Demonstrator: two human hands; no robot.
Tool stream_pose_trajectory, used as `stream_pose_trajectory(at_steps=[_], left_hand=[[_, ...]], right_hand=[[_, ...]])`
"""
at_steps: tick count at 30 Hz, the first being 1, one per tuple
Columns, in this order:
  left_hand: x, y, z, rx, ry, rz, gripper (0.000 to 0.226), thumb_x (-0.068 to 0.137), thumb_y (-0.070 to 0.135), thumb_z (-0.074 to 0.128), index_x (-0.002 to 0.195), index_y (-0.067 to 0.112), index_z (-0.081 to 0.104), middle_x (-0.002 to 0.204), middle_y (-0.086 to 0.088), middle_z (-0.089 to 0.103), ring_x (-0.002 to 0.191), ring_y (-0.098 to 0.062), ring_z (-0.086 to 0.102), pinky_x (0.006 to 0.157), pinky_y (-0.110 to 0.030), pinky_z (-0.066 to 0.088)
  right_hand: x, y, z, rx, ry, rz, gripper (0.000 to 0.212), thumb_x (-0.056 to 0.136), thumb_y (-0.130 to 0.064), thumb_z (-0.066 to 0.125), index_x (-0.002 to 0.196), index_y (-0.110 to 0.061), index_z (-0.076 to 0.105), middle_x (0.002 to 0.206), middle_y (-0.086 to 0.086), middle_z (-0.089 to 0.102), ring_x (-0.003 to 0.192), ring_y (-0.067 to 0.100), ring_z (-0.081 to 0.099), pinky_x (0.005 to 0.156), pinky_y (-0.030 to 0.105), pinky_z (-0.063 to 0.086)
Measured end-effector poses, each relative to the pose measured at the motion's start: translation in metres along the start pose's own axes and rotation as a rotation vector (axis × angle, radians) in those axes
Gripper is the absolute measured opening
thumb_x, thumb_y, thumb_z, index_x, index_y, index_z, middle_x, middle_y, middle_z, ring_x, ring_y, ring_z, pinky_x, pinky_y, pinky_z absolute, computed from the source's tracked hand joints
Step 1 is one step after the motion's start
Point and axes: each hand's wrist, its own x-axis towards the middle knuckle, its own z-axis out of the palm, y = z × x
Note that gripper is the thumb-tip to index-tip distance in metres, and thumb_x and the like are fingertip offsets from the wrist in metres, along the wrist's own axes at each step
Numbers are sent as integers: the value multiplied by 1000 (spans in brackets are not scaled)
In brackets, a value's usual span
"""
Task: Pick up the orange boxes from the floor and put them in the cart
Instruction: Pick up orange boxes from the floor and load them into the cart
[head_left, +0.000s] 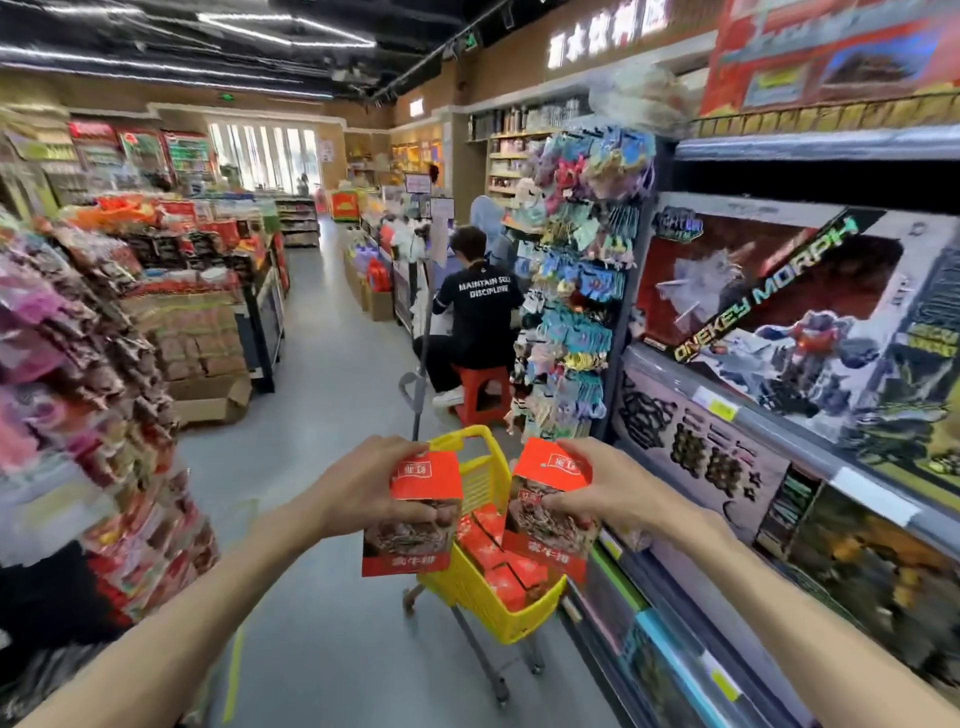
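I hold two orange boxes over a yellow cart (488, 608) in a shop aisle. My left hand (363, 483) grips one orange box (415, 540) from the left side, above the cart's left rim. My right hand (608, 488) grips a second orange box (550, 519) from the right, above the cart's right side. Both boxes stand upright, with a food picture on the front. Several more orange boxes (498, 566) lie inside the cart's basket. The floor under the cart is hidden by it.
A toy shelf (779, 415) runs close along the right of the cart. Snack racks (104, 415) line the left. A person in a black shirt (478, 317) sits on a red stool (480, 395) ahead. Grey floor (322, 389) stretches down the aisle.
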Motion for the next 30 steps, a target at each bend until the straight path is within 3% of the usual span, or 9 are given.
stream_pose_trajectory(at_steps=[5,8,11,13,15,19,25,30], left_hand=[[88,-64,12,-8,-41,47,94,66,84,62,141,31,42,127,6,55,116,-15,49,97,-37,44],[140,-101,25,-21,-51,123,91,70,77,68,142,29,42,129,5,55,117,-16,50,95,-31,42],[191,-136,39,-44,-85,196,93,69,72,71,145,27,40,138,4,49,123,-16,46,98,-27,36],[225,-158,50,-51,-125,242,100,65,81,63,145,26,38,139,6,46,126,-16,42,100,-29,34],[260,-177,64,-39,-151,319,110,59,92,48,145,25,38,138,3,47,127,-19,42,103,-34,35],[322,-204,102,-14,-244,445,113,59,94,44,147,24,34,140,-1,47,129,-24,40,107,-41,36],[398,-221,188,28,-403,565,111,64,89,54,150,26,27,148,-1,39,136,-27,34,109,-48,35],[445,-233,270,97,-463,635,103,62,84,58,144,28,33,141,5,44,133,-24,38,111,-49,28]], right_hand=[[88,18,-1,-26,49,73,77,70,-58,80,133,-31,45,103,-5,58,78,12,64,68,39,58],[135,33,6,-32,94,112,75,69,-61,78,131,-33,46,103,-8,57,80,12,64,68,39,59],[177,47,18,-67,155,170,77,71,-60,77,136,-35,44,107,-17,52,84,6,62,67,28,57],[204,55,27,-99,193,213,84,71,-63,76,141,-34,40,108,-21,48,87,3,59,66,23,53],[227,65,37,-92,205,289,89,68,-69,74,142,-33,37,110,-15,49,87,6,59,66,27,55],[250,83,59,-146,262,434,91,67,-73,71,142,-31,39,118,-10,50,104,14,55,83,34,50],[269,122,86,-201,316,609,86,69,-63,76,139,-23,45,126,-2,57,113,17,51,80,27,35],[281,184,118,-102,295,766,100,66,-67,72,149,-26,34,143,-4,45,130,18,40,104,34,38]])
